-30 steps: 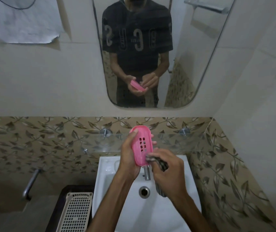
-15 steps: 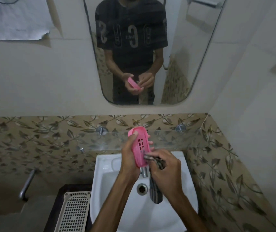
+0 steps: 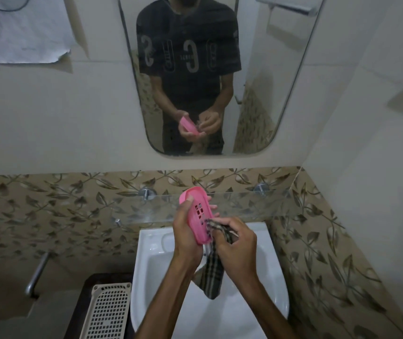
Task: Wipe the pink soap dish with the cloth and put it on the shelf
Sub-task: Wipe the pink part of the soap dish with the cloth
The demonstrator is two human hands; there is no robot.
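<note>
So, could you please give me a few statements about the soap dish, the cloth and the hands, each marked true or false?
1. The left hand holds the pink dish. True.
2. The dish already sits on the glass shelf. False: it is held in the air in front of the shelf, above the sink.
3. The right hand grips the checked cloth against the dish's lower end. True.
4. The cloth lies flat in the sink. False: its free end hangs down from the right hand.
5. The dish has holes in it. True.
6. The white basket is inside the sink. False: it is to the sink's left.
</note>
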